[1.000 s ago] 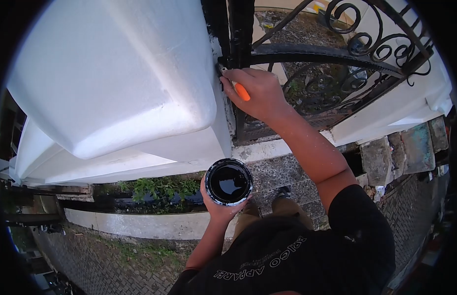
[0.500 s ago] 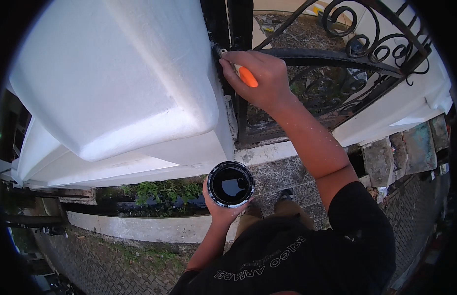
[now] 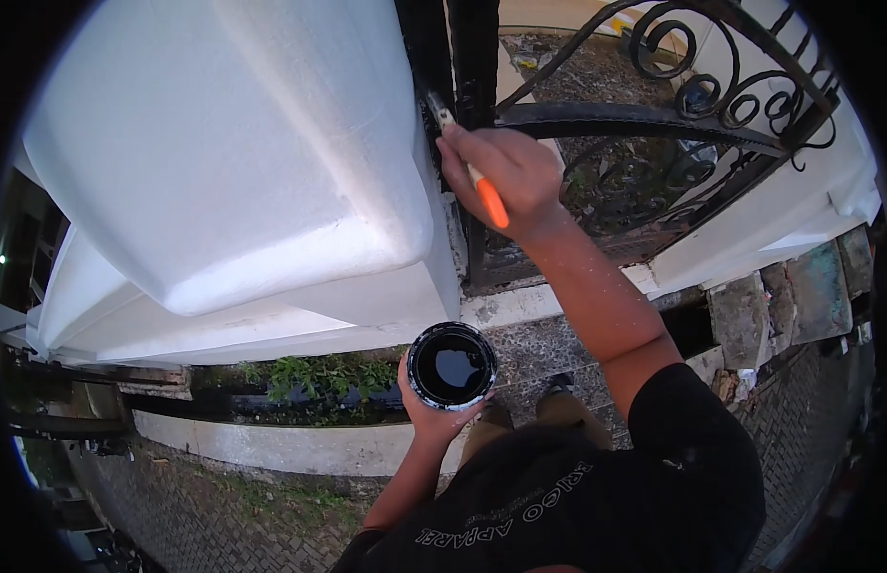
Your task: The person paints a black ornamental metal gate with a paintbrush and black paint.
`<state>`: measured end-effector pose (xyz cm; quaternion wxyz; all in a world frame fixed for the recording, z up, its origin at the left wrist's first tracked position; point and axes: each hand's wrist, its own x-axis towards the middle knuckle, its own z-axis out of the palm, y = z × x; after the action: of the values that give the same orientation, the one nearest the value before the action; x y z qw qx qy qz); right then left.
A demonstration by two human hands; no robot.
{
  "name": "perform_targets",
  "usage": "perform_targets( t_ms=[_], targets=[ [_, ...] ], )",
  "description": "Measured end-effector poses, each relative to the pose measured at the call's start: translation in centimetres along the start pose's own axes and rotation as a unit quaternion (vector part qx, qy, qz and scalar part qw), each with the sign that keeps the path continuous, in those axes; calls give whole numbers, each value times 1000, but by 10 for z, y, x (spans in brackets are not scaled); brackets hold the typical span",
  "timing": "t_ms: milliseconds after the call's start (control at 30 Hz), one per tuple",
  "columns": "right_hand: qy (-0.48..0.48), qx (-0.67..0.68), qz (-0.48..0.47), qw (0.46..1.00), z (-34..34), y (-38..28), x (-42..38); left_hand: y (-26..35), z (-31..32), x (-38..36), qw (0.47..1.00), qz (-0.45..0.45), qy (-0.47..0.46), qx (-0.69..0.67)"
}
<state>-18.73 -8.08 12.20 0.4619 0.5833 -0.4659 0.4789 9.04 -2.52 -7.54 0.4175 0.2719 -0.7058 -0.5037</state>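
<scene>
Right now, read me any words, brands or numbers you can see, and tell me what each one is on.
"ERIGO APPAREL": white letters on the black shirt, seen upside down in the head view.
A smaller line beside it on the shirt is too blurred to read.
No readable text on the paint can, the brush or the gate.

brush (image 3: 474,177): orange handle, pale ferrule. can (image 3: 452,366): glossy black paint inside, rim smeared black over white. pillar (image 3: 233,153): white, rough-textured. gate (image 3: 653,115): black iron with scroll pattern. shirt (image 3: 577,497): black with white lettering. paving (image 3: 548,334): grey, speckled. plants (image 3: 319,374): green.
</scene>
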Motion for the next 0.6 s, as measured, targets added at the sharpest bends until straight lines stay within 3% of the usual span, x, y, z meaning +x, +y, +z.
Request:
perform_targets(
  t_ms=[600],
  targets=[
    [-36,42,113,992,1,-11,-66,-5,-9,-6,998,-25,-42,29]
  ],
)
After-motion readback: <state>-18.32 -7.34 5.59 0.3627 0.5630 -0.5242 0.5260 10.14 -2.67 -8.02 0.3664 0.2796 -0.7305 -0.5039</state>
